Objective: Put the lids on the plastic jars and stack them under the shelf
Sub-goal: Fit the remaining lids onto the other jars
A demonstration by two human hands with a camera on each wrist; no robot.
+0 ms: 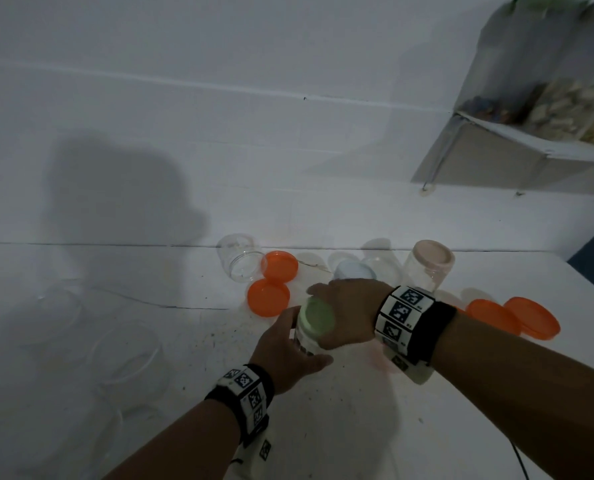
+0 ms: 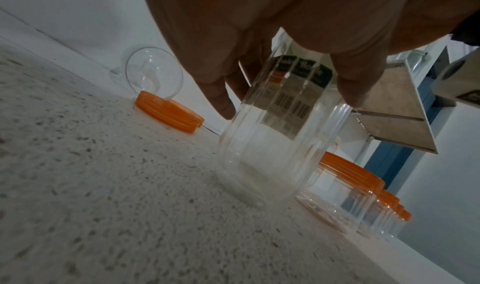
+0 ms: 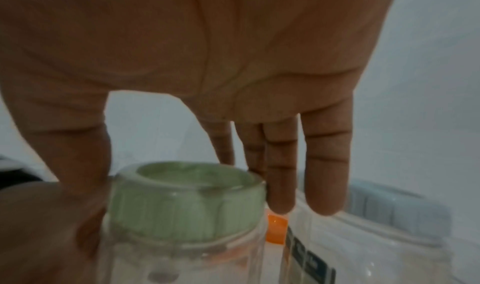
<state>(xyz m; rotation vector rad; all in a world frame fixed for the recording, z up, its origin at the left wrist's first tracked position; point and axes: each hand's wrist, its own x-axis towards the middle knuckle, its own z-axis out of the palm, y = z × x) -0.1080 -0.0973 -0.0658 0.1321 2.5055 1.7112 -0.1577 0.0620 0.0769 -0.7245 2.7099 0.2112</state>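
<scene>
My left hand grips the clear jar low in the middle of the head view, fingers and thumb curled round its ribbed wall as it stands on the white counter. My right hand is over its green lid, thumb on one side and straight fingers against the other. Two orange lids lie just above, and the shelf sits at upper right.
</scene>
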